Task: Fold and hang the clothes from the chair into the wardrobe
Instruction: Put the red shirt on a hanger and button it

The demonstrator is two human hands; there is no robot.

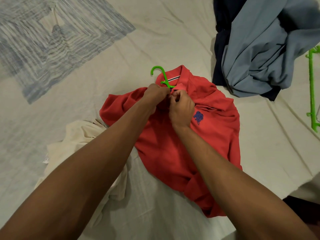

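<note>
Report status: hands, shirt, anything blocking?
Left hand and right hand both pinching red shirt at collar. Green hanger inside the neck. Nothing blocking.

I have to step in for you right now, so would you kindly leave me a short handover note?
Left hand and right hand both pinch the placket below the collar of the red polo, apparently buttoning it.
The polo lies on the bed sheet with a green hanger already inside its neck.
Left: hang it; then the blue-grey garment, the cream garment; a second green hanger lies right.
</note>
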